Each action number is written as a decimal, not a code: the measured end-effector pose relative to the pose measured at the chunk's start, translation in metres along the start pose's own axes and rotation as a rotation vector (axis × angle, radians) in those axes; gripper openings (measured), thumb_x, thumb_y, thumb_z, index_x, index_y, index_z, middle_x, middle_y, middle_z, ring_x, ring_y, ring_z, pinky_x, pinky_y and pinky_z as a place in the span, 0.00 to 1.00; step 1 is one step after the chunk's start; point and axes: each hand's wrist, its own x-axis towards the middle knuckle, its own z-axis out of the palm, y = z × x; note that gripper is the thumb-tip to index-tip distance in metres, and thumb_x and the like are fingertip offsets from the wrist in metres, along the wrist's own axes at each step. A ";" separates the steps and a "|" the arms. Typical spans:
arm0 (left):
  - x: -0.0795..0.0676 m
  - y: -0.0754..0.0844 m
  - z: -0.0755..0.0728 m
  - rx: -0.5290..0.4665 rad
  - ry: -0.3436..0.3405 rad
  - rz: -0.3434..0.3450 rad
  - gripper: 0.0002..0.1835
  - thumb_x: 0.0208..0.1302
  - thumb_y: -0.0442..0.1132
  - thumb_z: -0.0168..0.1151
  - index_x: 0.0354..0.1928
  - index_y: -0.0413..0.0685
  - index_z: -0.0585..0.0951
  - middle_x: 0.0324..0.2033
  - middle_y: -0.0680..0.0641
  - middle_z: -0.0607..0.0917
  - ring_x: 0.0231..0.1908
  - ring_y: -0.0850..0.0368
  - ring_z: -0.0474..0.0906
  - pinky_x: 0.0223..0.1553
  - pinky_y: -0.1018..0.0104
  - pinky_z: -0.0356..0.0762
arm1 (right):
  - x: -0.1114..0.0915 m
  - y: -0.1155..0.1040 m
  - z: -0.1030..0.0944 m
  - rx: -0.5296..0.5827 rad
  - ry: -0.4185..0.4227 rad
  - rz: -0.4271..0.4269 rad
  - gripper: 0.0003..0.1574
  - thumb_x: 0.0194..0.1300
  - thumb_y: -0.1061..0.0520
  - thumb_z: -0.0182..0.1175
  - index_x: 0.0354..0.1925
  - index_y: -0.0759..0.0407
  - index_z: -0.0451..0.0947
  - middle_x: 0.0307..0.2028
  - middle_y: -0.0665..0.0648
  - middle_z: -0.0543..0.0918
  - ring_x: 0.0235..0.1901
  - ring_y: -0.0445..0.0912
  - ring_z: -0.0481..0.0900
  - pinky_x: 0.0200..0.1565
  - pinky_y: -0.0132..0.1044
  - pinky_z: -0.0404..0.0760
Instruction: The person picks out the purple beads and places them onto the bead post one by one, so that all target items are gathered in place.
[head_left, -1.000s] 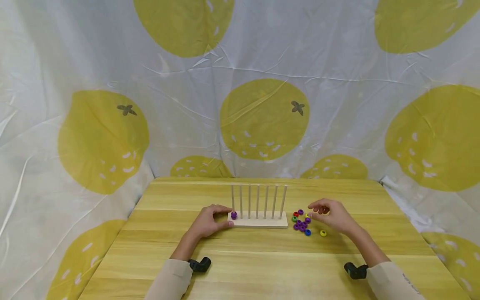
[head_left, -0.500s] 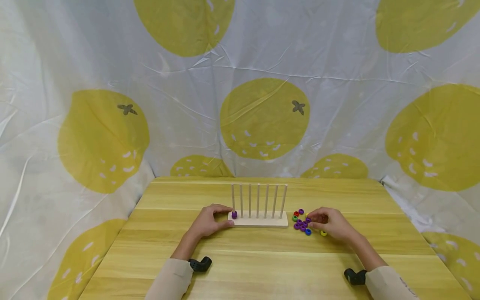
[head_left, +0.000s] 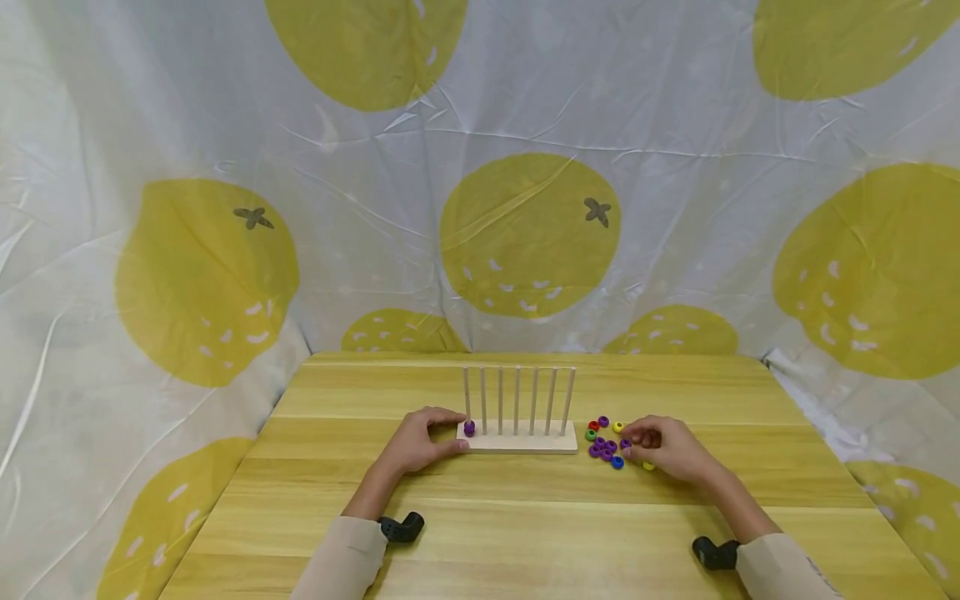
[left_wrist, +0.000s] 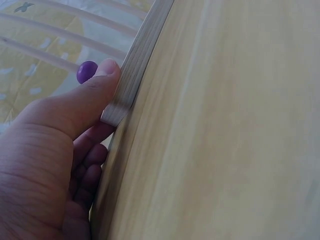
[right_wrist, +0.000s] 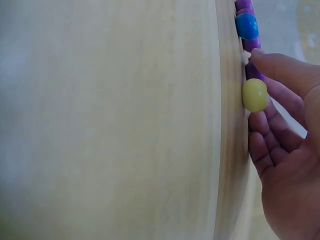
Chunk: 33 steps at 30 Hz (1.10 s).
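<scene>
1. Nearest me, the loose yellow bead [right_wrist: 255, 95] sits just under my right hand [head_left: 667, 447]; a brush of my fingers could send it rolling toward the desk's right edge. It is smooth and plump, like a little barrel.
2. Just beyond, the blue bead [head_left: 617, 462] has the same glossy, rounded look and could be nudged as I lift.
3. My right hand pinches a purple bead [right_wrist: 254, 71] between thumb and forefinger, to the right of the wooden rack [head_left: 525, 443]. Being slick and small, it might squirt out if I squeeze off-centre.
4. My left hand [head_left: 420, 440] grips the rack's left end, thumb at the near corner. If that hold slackened, a bump could skew the rack. Its base is a flat, pale-grained bar, midway between the desk's side edges.
5. Purple beads [head_left: 469, 428] sit low on its leftmost post; the posts [head_left: 517, 400] are thin, straight dowels, so a poor line-up would make a bead glance off.
6. Farther toward the desk's far edge lie green [head_left: 591, 435] and red [head_left: 594, 426] beads, easily scattered by a sweeping fingertip.
</scene>
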 end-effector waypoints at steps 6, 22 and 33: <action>0.000 -0.002 0.001 0.008 0.000 0.001 0.27 0.57 0.58 0.77 0.58 0.61 0.86 0.57 0.54 0.87 0.63 0.50 0.79 0.68 0.48 0.74 | -0.002 0.002 0.000 -0.002 0.003 0.013 0.16 0.65 0.51 0.73 0.48 0.57 0.87 0.35 0.50 0.81 0.32 0.41 0.73 0.32 0.30 0.75; 0.000 -0.002 0.001 -0.006 -0.003 -0.001 0.28 0.58 0.60 0.76 0.59 0.61 0.86 0.57 0.54 0.86 0.63 0.49 0.79 0.68 0.47 0.75 | -0.004 0.002 -0.003 0.000 0.007 0.016 0.12 0.66 0.51 0.72 0.46 0.53 0.89 0.35 0.50 0.83 0.32 0.41 0.75 0.32 0.31 0.77; 0.000 -0.002 0.002 0.007 0.007 -0.007 0.27 0.57 0.58 0.77 0.58 0.62 0.86 0.57 0.55 0.87 0.63 0.51 0.79 0.68 0.48 0.75 | -0.001 -0.013 -0.017 -0.012 0.052 -0.017 0.12 0.67 0.50 0.71 0.46 0.55 0.88 0.33 0.49 0.83 0.33 0.41 0.77 0.34 0.31 0.79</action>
